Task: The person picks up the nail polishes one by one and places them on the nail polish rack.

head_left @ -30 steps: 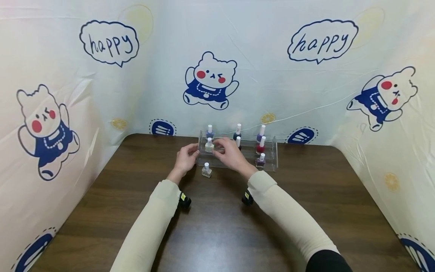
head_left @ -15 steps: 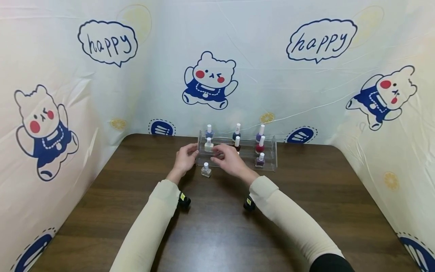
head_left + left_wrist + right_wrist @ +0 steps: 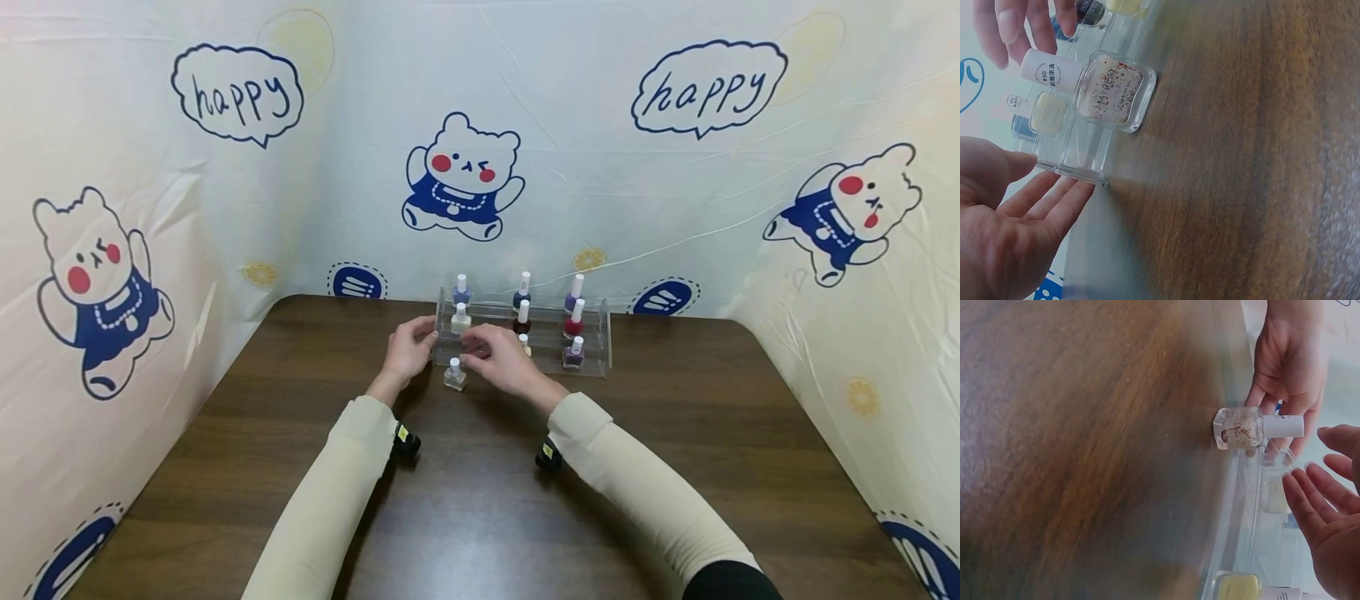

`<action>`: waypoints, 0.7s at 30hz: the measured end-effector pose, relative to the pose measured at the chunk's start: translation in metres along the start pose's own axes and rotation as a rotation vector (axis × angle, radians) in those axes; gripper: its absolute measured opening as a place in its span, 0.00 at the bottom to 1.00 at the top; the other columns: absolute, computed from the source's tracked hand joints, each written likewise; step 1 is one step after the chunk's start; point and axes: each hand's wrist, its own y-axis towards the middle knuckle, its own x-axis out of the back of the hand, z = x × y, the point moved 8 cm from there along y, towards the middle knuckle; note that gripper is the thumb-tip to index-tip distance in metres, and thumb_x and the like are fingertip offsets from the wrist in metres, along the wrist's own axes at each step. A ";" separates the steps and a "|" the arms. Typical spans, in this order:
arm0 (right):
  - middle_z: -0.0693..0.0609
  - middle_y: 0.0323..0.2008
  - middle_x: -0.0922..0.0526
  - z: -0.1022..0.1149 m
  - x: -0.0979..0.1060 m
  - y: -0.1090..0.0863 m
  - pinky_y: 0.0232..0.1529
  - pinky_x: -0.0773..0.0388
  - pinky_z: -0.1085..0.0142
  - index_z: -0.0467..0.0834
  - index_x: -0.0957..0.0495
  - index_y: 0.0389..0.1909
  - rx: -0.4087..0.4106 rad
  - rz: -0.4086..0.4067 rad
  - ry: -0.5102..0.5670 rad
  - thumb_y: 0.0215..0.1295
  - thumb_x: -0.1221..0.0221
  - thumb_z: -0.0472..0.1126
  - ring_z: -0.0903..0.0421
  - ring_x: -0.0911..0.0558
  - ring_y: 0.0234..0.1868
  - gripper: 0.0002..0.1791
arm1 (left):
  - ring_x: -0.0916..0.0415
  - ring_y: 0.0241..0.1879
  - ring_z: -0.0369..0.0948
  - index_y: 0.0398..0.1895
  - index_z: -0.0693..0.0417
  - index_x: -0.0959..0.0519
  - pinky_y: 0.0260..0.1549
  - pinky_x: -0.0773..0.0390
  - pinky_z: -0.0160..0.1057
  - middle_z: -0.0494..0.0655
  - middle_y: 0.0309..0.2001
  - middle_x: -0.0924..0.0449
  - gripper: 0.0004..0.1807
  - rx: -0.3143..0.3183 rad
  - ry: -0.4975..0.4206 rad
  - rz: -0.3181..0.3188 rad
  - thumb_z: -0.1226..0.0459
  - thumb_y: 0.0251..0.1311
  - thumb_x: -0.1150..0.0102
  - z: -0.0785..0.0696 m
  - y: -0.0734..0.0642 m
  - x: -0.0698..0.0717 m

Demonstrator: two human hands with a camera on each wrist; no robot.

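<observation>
A clear stepped acrylic rack [image 3: 550,340] stands at the back of the table, with several white-capped nail polish bottles on its steps. My left hand [image 3: 408,350] holds the rack's left end, thumb on one side and fingers on the other. In front of the rack, a glitter-flecked nail polish bottle [image 3: 1113,90] stands upright on the table. Close to its white cap [image 3: 1284,426], my right hand [image 3: 504,358] hovers with loosely bent fingers, apart from the bottle and holding nothing. A pale-yellow polish bottle [image 3: 461,320] sits on the middle step at the left.
Dark-blue [image 3: 522,293], dark [image 3: 522,321], red [image 3: 574,322] and purple [image 3: 573,356] polish bottles stand along the rack. A pale-yellow bottle [image 3: 1238,587] occupies the front step. Behind the brown wooden table [image 3: 480,500] hangs a printed cloth [image 3: 360,167].
My right hand has withdrawn from the pale-yellow bottle on the middle step and come down and forward toward the glitter bottle. The left hand stays at the rack's end.
</observation>
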 end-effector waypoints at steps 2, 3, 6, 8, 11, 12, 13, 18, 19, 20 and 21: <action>0.41 0.51 0.15 0.001 -0.001 0.000 0.51 0.15 0.64 0.36 0.19 0.55 -0.004 0.005 -0.007 0.67 0.33 0.34 0.49 0.14 0.49 0.17 | 0.23 0.62 0.54 0.71 0.56 0.28 0.54 0.17 0.51 0.60 0.66 0.24 0.22 -0.002 0.002 0.003 0.68 0.77 0.49 0.000 0.000 0.000; 0.41 0.51 0.15 0.002 -0.002 0.000 0.51 0.15 0.63 0.36 0.19 0.55 -0.008 0.009 -0.008 0.67 0.33 0.34 0.49 0.14 0.49 0.17 | 0.23 0.62 0.54 0.71 0.56 0.28 0.54 0.17 0.51 0.59 0.66 0.24 0.22 -0.002 0.005 0.003 0.68 0.77 0.48 0.000 0.001 0.000; 0.42 0.49 0.15 0.003 -0.005 0.000 0.51 0.15 0.64 0.37 0.19 0.54 -0.009 0.014 -0.009 0.67 0.33 0.35 0.51 0.14 0.48 0.16 | 0.24 0.63 0.54 0.72 0.56 0.28 0.54 0.17 0.51 0.59 0.66 0.24 0.22 -0.003 0.012 0.006 0.68 0.77 0.49 0.000 0.000 0.001; 0.43 0.48 0.14 0.003 -0.007 0.000 0.50 0.15 0.65 0.36 0.18 0.53 -0.006 0.016 -0.005 0.67 0.34 0.34 0.52 0.14 0.47 0.15 | 0.24 0.63 0.54 0.72 0.56 0.28 0.54 0.17 0.51 0.59 0.66 0.24 0.22 -0.006 0.018 0.004 0.68 0.77 0.49 0.000 0.001 0.001; 0.44 0.47 0.14 0.003 -0.012 0.000 0.48 0.15 0.67 0.34 0.18 0.53 -0.003 0.028 0.003 0.68 0.34 0.34 0.53 0.14 0.46 0.15 | 0.24 0.62 0.54 0.71 0.57 0.28 0.54 0.17 0.51 0.59 0.66 0.24 0.22 -0.005 0.018 0.000 0.68 0.77 0.49 0.000 0.000 0.001; 0.44 0.47 0.14 0.003 -0.014 0.000 0.48 0.15 0.67 0.34 0.18 0.53 -0.004 0.034 0.009 0.68 0.34 0.34 0.53 0.14 0.46 0.15 | 0.23 0.62 0.54 0.71 0.56 0.28 0.54 0.17 0.51 0.59 0.66 0.24 0.22 -0.004 0.018 -0.002 0.68 0.76 0.48 -0.001 0.000 0.001; 0.44 0.47 0.14 0.003 -0.015 0.000 0.47 0.15 0.68 0.33 0.18 0.53 -0.005 0.038 0.012 0.68 0.34 0.34 0.53 0.14 0.46 0.15 | 0.23 0.62 0.54 0.71 0.57 0.28 0.54 0.17 0.51 0.59 0.66 0.23 0.22 -0.003 0.018 -0.004 0.68 0.76 0.48 0.000 0.000 0.001; 0.42 0.48 0.15 0.002 -0.022 0.001 0.47 0.16 0.68 0.32 0.19 0.53 -0.019 0.047 0.027 0.68 0.34 0.33 0.52 0.14 0.46 0.15 | 0.22 0.61 0.53 0.70 0.56 0.27 0.54 0.17 0.52 0.59 0.65 0.23 0.22 0.004 0.014 -0.010 0.68 0.76 0.47 -0.001 -0.001 0.000; 0.42 0.48 0.15 0.002 -0.023 0.002 0.47 0.16 0.68 0.32 0.19 0.53 -0.021 0.045 0.027 0.68 0.34 0.33 0.52 0.14 0.46 0.15 | 0.22 0.61 0.53 0.70 0.56 0.27 0.54 0.17 0.51 0.59 0.65 0.23 0.22 0.005 0.015 -0.010 0.68 0.76 0.47 -0.001 -0.001 0.000; 0.42 0.48 0.14 0.002 -0.023 0.002 0.47 0.15 0.68 0.31 0.18 0.52 -0.021 0.043 0.027 0.68 0.35 0.32 0.52 0.14 0.46 0.14 | 0.22 0.61 0.53 0.70 0.56 0.27 0.54 0.17 0.51 0.58 0.65 0.23 0.22 0.005 0.016 -0.010 0.68 0.76 0.48 -0.001 -0.001 0.000; 0.43 0.47 0.14 0.002 -0.023 0.002 0.47 0.15 0.68 0.31 0.18 0.52 -0.023 0.041 0.026 0.68 0.35 0.32 0.52 0.14 0.45 0.14 | 0.22 0.61 0.53 0.70 0.56 0.27 0.54 0.17 0.51 0.58 0.65 0.23 0.22 0.005 0.017 -0.010 0.68 0.76 0.48 -0.001 -0.001 0.001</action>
